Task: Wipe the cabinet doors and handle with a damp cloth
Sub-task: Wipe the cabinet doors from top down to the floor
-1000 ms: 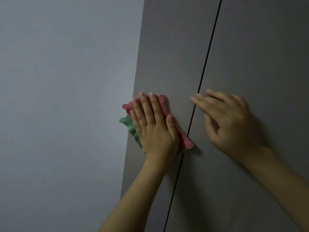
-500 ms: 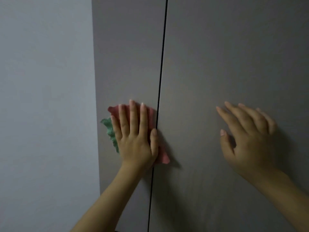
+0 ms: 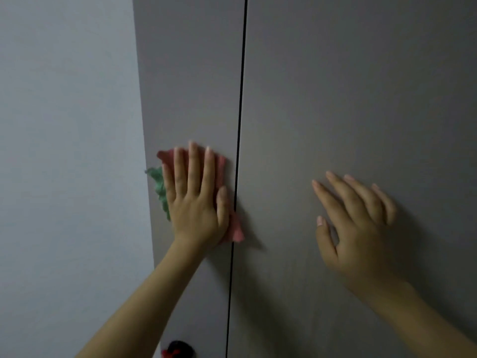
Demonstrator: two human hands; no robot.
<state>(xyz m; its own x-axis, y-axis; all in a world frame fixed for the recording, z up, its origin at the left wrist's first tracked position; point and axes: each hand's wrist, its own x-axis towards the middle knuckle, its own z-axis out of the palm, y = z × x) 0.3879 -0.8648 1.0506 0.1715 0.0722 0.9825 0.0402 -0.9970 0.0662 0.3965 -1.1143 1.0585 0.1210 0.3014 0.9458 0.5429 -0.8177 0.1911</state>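
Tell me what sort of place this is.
Probably a room in a home, though too little shows to say which. Two tall grey cabinet doors meet at a dark seam beside a plain wall, and the left hand presses a cloth against one door.

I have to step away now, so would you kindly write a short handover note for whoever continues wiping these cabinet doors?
Left hand: flat, fingers straight, pressing the pink and green cloth onto the narrow grey left cabinet door; one cloth corner crosses the dark gap between the doors.
Right hand: open, holding nothing, at the wide grey right cabinet door, apparently bracing it.
Done: cannot tell how much is wiped; no wet marks show.
Left: the remaining door areas and the handle, which is out of view.
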